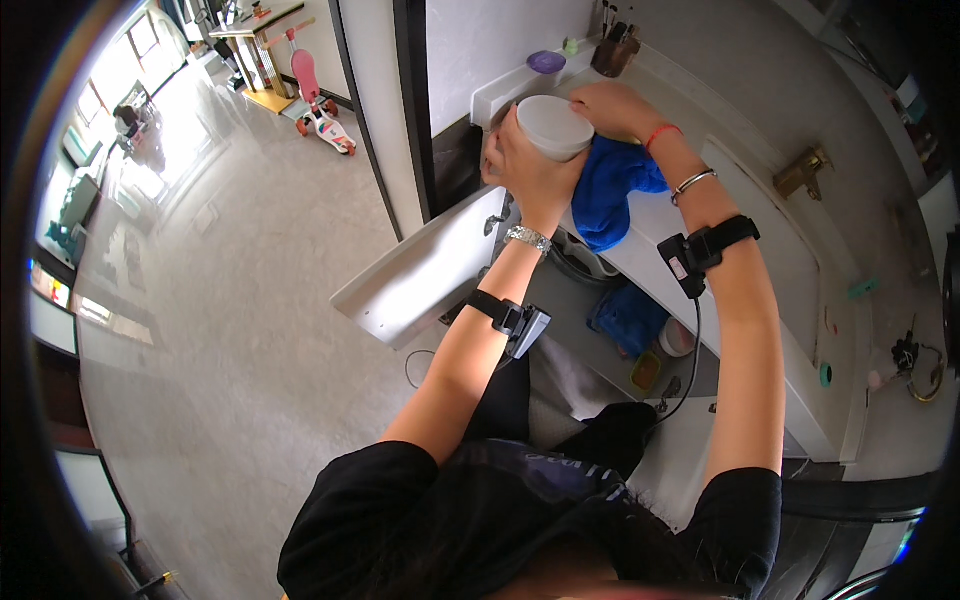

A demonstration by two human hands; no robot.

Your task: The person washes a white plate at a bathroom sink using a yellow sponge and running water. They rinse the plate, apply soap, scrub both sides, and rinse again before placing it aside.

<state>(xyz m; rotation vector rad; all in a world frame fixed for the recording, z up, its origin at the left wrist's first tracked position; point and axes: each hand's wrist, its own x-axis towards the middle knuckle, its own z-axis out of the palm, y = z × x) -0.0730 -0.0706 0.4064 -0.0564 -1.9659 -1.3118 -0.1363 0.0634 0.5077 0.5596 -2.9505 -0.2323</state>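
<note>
At the far end of the counter, my left hand (540,175) wraps around the side of a white round tub (556,125) with a pale flat top. The curled fingers of my right hand (615,108) press at the tub's right rim; their tips are partly hidden. A bright blue cloth (612,190) lies just below my right hand and hangs over the counter's front edge. I cannot tell whether any of it is caught under that hand.
Below the counter, an open cabinet door (415,268) swings out to the left. Inside the cabinet are a blue bundle (632,318) and a white container (677,338). A purple dish (546,62) and a brown brush cup (614,52) stand behind the tub. A brass faucet (802,174) is at right.
</note>
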